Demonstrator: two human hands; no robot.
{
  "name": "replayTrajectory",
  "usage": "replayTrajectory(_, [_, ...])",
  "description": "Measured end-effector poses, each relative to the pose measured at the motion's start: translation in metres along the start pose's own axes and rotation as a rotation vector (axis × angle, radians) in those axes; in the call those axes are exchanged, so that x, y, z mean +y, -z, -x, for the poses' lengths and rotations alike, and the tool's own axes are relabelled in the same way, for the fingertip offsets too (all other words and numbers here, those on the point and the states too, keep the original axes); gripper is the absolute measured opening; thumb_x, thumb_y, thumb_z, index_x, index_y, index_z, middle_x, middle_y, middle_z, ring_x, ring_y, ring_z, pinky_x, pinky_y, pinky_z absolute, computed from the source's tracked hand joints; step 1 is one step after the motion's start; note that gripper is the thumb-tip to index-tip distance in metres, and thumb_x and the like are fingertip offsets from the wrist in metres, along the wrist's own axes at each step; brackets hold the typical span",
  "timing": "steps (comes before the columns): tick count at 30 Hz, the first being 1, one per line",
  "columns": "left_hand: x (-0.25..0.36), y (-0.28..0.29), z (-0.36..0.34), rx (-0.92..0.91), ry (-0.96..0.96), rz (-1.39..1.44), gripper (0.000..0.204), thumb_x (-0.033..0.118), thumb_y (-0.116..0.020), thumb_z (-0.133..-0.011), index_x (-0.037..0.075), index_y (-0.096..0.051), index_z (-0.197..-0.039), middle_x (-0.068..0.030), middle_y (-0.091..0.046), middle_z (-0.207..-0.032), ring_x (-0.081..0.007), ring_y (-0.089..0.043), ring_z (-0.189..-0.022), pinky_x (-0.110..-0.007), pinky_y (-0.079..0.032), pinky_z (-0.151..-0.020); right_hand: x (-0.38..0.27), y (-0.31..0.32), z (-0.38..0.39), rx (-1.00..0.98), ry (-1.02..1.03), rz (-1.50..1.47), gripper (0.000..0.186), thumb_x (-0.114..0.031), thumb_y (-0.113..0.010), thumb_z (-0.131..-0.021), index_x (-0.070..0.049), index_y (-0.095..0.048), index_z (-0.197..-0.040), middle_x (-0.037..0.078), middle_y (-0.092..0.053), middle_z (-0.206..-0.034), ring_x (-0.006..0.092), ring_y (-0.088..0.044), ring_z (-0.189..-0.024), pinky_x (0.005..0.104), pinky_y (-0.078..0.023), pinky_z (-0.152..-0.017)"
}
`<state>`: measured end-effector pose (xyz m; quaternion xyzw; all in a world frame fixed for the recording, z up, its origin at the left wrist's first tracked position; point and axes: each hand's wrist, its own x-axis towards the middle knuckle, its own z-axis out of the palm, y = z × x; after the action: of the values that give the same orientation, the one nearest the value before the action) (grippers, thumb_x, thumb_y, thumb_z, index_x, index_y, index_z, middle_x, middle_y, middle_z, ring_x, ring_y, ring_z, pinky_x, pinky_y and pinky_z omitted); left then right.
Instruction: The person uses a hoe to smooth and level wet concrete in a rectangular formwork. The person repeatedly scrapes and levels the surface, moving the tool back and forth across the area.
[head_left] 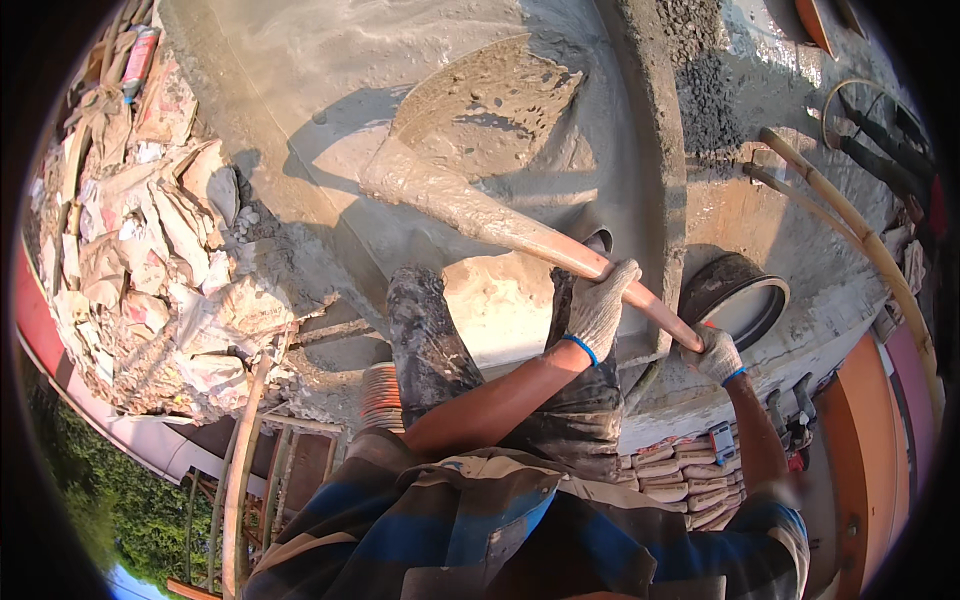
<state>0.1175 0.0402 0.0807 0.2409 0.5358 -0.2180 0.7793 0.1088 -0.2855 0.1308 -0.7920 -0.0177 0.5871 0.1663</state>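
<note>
A hoe (500,222) lies slantwise across the wet grey mortar (290,60). Mortar coats its broad blade (475,110) and the upper part of its wooden handle. My left hand (600,312), in a knitted white glove with a blue cuff, is closed around the handle at its lower middle. Near the handle's end, my right hand (712,355) grips it too, in a similar glove. The blade rests at the mortar's surface, its lower edge partly hidden by the handle. My mud-stained trousers (430,320) show below the handle.
Torn paper sacks (150,260) are heaped at the left. A concrete curb (655,170) borders the mortar on the right. Beyond it stand a black bucket (735,300), dark gravel (697,80) and long wooden poles (850,215). Stacked sacks (690,480) lie lower right.
</note>
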Motion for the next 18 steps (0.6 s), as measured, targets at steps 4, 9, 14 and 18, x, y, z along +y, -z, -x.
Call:
replayTrajectory(4, [0.124,0.079,-0.033,-0.051,-0.105,-0.046,0.023,0.023,-0.077,-0.096,0.005,-0.065,-0.103,-0.0077,-0.068,-0.093,-0.0196,-0.070,-0.089,-0.035,-0.059,-0.081,-0.143,-0.062,-0.067,0.041,0.086,-0.051,0.044,-0.040,-0.084,-0.084,-0.005,-0.067,-0.105,0.021,-0.072,-0.086,0.0404,-0.073,-0.085,0.0467,-0.056,-0.074])
replayTrajectory(9, [0.370,0.179,-0.137,0.206,-0.557,-0.382,0.029,0.026,-0.076,-0.095,0.005,-0.058,-0.103,-0.0075,-0.061,-0.087,-0.0205,-0.065,-0.074,-0.039,-0.059,-0.068,-0.388,-0.171,-0.245,0.218,0.399,-0.475,0.054,-0.046,-0.079,-0.089,-0.001,-0.067,-0.116,0.028,-0.072,-0.091,0.0481,-0.070,-0.094,0.0495,-0.056,-0.077])
replayTrajectory(14, [0.551,0.312,-0.226,0.511,-0.598,-0.925,0.038,0.035,-0.071,-0.093,-0.002,-0.070,-0.100,-0.0131,-0.070,-0.083,-0.0241,-0.069,-0.069,-0.040,-0.059,-0.068,-0.617,-0.199,-0.326,-0.006,0.328,-0.852,0.052,-0.046,-0.073,-0.091,0.003,-0.069,-0.110,0.028,-0.072,-0.089,0.0479,-0.071,-0.091,0.0510,-0.056,-0.076])
replayTrajectory(18, [0.527,0.409,-0.272,0.637,-0.424,-1.126,0.043,0.042,-0.069,-0.094,-0.001,-0.071,-0.097,-0.0120,-0.070,-0.081,-0.0234,-0.069,-0.069,-0.040,-0.057,-0.066,-0.636,-0.283,-0.341,-0.049,0.245,-1.034,0.055,-0.049,-0.072,-0.091,0.003,-0.069,-0.108,0.029,-0.072,-0.091,0.0464,-0.072,-0.092,0.0505,-0.056,-0.077])
